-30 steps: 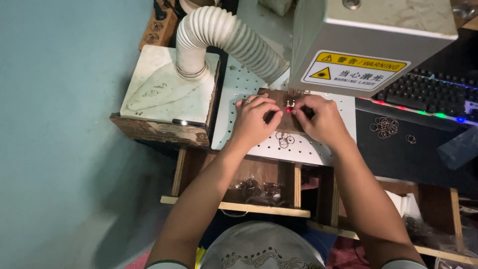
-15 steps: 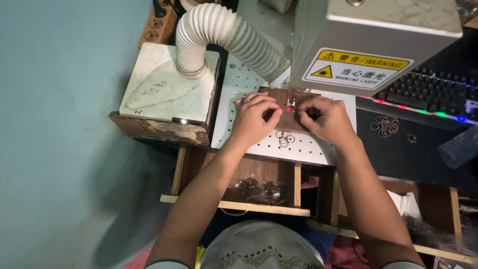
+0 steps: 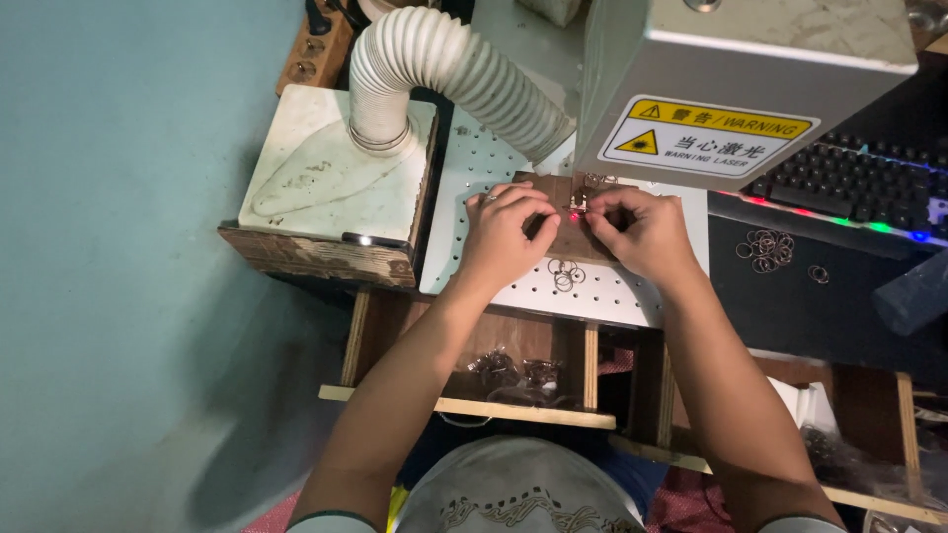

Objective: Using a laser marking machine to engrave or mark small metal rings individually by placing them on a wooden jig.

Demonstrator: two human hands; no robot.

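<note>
White ribbed hose (image 3: 449, 74), dark keyboard (image 3: 849, 183), loose metal rings (image 3: 762, 247) on black mat.

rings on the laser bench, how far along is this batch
Done: cannot tell which rings are finished. In hand: left hand and right hand pinch a small metal piece on the brown block under the laser head. Left: loose rings on the perforated plate, a ring pile on the black mat.

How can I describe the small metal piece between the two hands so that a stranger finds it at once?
Start at the grey machine head with the yellow warning label. Below its front edge a brown board lies on the white perforated plate. The small metal piece sits on that board beside a red light dot, unlike the loose rings lying nearer the person.
</note>
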